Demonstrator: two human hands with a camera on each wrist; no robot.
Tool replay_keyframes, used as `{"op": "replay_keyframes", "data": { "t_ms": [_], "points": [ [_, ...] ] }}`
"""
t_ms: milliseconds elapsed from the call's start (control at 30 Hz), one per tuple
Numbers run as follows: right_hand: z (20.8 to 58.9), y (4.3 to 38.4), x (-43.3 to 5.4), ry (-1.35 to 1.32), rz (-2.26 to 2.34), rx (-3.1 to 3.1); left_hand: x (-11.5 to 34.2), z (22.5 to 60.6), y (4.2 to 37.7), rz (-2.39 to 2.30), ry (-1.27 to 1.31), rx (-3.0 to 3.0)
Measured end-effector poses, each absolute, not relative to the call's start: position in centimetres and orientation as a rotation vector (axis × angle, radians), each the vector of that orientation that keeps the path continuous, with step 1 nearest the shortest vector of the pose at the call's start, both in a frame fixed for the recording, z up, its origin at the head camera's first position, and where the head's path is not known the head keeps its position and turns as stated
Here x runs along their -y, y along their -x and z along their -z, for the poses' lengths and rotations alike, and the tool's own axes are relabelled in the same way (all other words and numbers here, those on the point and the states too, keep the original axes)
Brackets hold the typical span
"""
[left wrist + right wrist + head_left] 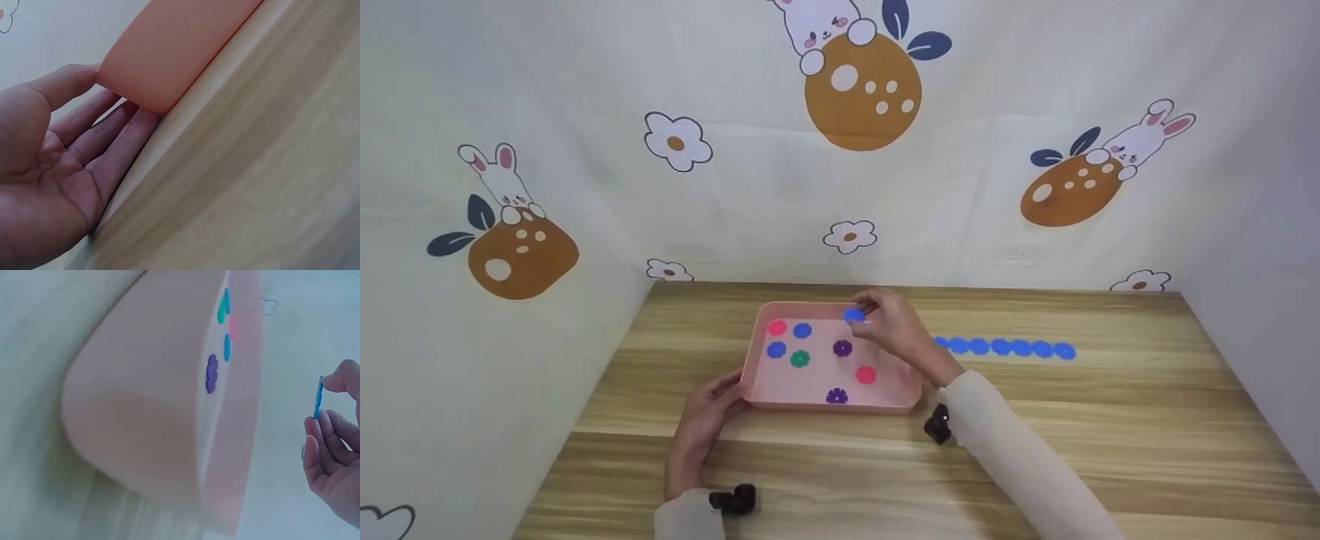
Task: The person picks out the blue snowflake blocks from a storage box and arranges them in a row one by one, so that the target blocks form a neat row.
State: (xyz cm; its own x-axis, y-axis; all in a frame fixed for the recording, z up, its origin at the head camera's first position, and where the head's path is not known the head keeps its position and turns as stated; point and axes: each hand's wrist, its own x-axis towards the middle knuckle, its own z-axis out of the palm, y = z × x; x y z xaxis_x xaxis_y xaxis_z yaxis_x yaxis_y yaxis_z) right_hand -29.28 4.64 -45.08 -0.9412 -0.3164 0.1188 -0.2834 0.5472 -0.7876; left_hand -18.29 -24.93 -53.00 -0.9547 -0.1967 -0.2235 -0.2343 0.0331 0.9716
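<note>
The right hand (894, 322) has thumb and fingertips clamped on a round blue disc (853, 315), held up clear of the pink tray (825, 407) and, in the head view, over its far side; the right wrist view shows the disc edge-on, its flat face roughly parallel to the tray's rim. The left hand (706, 412) grips the tray's near left corner, thumb at the rim and fingers low. The tray's long axis runs left to right across the desk (1147, 420), as does a row of blue discs (1022, 348) to its right.
</note>
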Motion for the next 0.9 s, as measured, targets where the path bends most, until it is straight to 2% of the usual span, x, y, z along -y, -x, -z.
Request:
{"op": "replay_keyframes", "data": {
  "t_ms": [367, 900],
  "points": [
    [46.4, 27.5, -11.7, 0.564, 1.401, -2.912, 24.8, 53.1, 18.4, -2.152, 0.447, -2.212],
    [46.1, 26.2, -23.9, 0.574, 1.067, -3.2, 25.1, 53.0, 17.9, -2.138, 0.48, -2.196]
  ]
}}
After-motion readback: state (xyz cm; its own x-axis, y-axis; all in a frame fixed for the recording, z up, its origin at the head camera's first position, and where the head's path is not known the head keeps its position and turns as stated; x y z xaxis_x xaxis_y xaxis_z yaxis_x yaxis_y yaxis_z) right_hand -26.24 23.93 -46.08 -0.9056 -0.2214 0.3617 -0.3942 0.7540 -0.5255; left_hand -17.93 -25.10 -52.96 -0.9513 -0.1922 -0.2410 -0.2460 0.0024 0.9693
